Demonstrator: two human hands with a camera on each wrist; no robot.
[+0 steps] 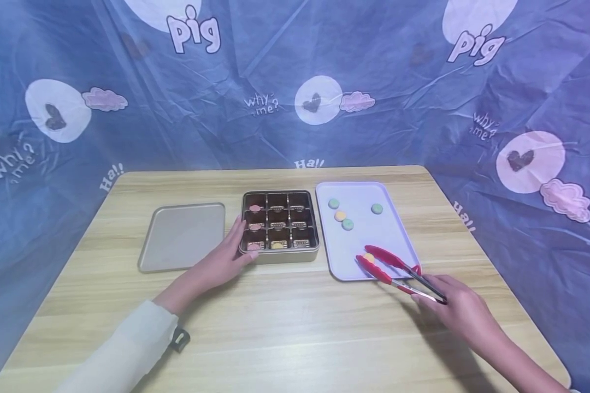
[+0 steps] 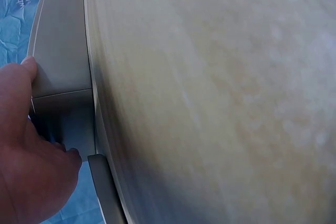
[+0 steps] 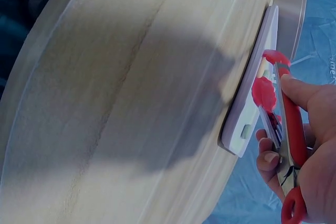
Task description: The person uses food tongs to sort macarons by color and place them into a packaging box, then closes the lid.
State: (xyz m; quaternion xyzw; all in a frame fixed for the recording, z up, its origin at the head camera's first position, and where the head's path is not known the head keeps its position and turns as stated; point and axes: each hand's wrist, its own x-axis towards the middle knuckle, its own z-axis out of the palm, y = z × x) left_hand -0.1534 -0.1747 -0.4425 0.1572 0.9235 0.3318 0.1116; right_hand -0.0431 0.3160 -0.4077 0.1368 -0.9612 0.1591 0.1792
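Observation:
My left hand (image 1: 226,257) holds the near left corner of a tin box (image 1: 280,256), thumb at the front and fingers along the left side. Its dark insert has nine compartments. Pink round pieces (image 1: 255,208) lie in the left column, and a yellow one (image 1: 277,245) is in the front middle compartment. My right hand (image 1: 464,308) grips red-tipped tongs (image 1: 385,279). The tong tips stand on both sides of a yellow macaron-like piece (image 1: 369,257) near the front of the white tray (image 1: 359,191); whether they squeeze it, I cannot tell.
Green round pieces (image 1: 377,208) and another yellow one (image 1: 340,216) lie farther back on the tray. A flat metal lid (image 1: 187,234) rests left of the tin. Blue printed cloth (image 1: 275,54) hangs behind and beside the wooden table (image 1: 295,327).

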